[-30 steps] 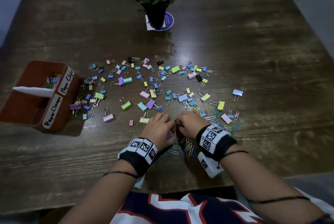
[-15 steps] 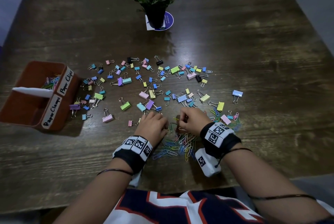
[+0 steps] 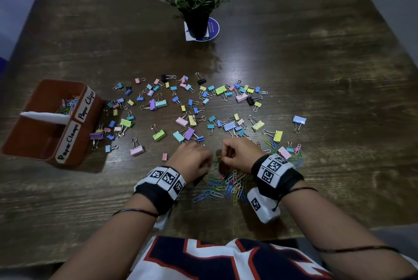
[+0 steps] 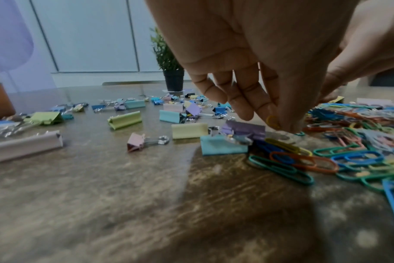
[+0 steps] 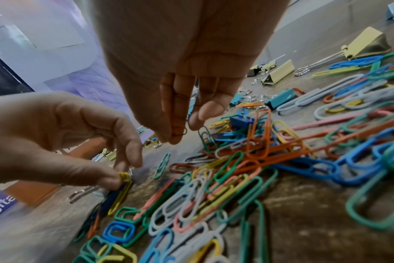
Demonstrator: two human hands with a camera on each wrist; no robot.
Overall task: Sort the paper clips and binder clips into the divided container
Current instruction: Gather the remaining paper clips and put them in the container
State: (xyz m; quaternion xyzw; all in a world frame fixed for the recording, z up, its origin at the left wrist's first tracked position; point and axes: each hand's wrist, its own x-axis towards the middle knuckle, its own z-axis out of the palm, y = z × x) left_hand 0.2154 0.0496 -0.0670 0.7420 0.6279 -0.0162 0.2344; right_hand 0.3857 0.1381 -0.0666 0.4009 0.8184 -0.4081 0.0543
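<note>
Coloured paper clips: gathering step under way.
Left hand is pinching several clips; right hand is pinching one. Pile is lying beneath both; container is sitting far left, awaiting a carry.

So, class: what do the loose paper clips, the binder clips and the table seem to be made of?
Paper clips: thin bent wire, apparently with a matte colour coating.
Binder clips: folded pastel sheet, probably painted metal, with shiny silver wire handles.
Table: dark wood or wood-look surface; grain shows, with a slight sheen.
</note>
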